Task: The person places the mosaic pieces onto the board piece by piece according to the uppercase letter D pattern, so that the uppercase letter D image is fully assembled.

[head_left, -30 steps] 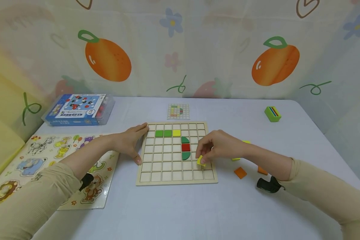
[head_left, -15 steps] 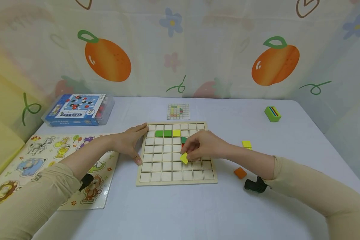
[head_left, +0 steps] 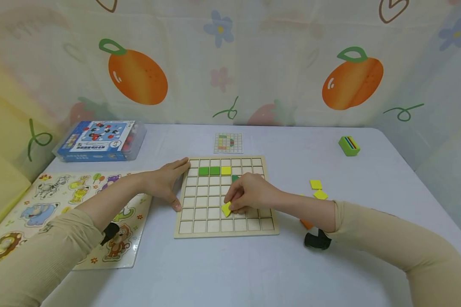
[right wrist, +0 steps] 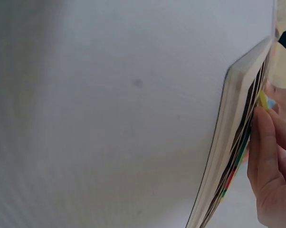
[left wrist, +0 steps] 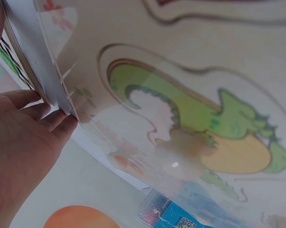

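Observation:
My right hand [head_left: 251, 192] pinches a small yellow tile [head_left: 226, 209] just over the lower middle of the wooden grid board [head_left: 201, 213]. That tile looks tilted; in the right wrist view its yellow edge [right wrist: 263, 101] shows at the fingertips. Spread fingers of my left hand [head_left: 164, 182] rest against the board's left edge. On the board, a row holds light green tiles [head_left: 209, 171] and a yellow tile [head_left: 226, 170]. Part of a dark green piece [head_left: 235, 177] shows beside my right hand, which hides the pieces below it.
A small pattern card [head_left: 228, 143] lies behind the board. Loose yellow tiles [head_left: 316, 184] and an orange tile [head_left: 306, 224], partly hidden, are right. A green block [head_left: 349, 146] stands farther back. Left are an animal puzzle board [head_left: 40, 213] and a blue-labelled plastic box [head_left: 96, 140].
My right hand has moved left across the board with the yellow tile, covering the red and lower green pieces. More loose yellow tiles have come into sight. My left hand stays put.

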The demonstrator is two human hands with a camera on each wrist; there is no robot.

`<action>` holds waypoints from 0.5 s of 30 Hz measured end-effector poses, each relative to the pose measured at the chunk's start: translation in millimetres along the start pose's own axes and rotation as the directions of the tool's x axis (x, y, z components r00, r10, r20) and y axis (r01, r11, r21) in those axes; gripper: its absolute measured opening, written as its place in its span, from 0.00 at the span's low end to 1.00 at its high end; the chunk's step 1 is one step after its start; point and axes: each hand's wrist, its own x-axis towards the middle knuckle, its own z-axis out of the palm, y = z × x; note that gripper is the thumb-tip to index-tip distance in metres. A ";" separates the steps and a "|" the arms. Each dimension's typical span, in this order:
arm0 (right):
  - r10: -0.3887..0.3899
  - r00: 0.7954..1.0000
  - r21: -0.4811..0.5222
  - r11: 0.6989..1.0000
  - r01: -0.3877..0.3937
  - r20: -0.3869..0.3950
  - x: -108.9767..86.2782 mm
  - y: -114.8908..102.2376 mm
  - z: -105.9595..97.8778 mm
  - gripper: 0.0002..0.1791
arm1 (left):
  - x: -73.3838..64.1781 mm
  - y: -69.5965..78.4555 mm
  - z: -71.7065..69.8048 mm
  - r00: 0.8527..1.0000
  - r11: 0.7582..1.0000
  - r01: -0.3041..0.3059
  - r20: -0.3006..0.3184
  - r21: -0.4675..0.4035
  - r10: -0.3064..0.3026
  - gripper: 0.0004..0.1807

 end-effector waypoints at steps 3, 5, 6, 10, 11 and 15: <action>0.025 1.000 0.065 0.998 -0.026 0.009 1.0 0.8 2.1 0.05 | -0.3 -0.2 0.0 1.000 1.000 -0.004 -0.001 -0.003 0.004 0.73; 0.030 1.000 0.071 0.997 -0.031 0.008 0.6 0.5 2.8 0.05 | -0.3 -0.5 -0.1 1.000 1.000 -0.005 0.000 -0.004 0.005 0.73; 0.033 0.999 0.071 0.997 -0.034 0.006 0.3 0.1 3.0 0.05 | -0.3 -0.4 -0.1 1.000 1.000 -0.005 0.000 -0.003 0.005 0.74; 0.030 1.000 0.075 0.997 -0.031 0.004 -1.3 -1.2 3.7 0.05 | -0.1 -0.1 0.1 1.000 1.000 -0.002 0.001 0.000 0.002 0.74; 0.028 1.000 0.074 0.997 -0.028 0.004 -1.4 -1.2 3.8 0.05 | 0.1 -0.3 0.3 1.000 1.000 -0.002 0.001 0.001 0.002 0.74; 0.012 1.000 0.067 0.998 -0.013 0.008 -1.4 -1.3 4.5 0.04 | 0.5 -0.6 0.7 1.000 1.000 -0.004 -0.002 0.002 0.004 0.74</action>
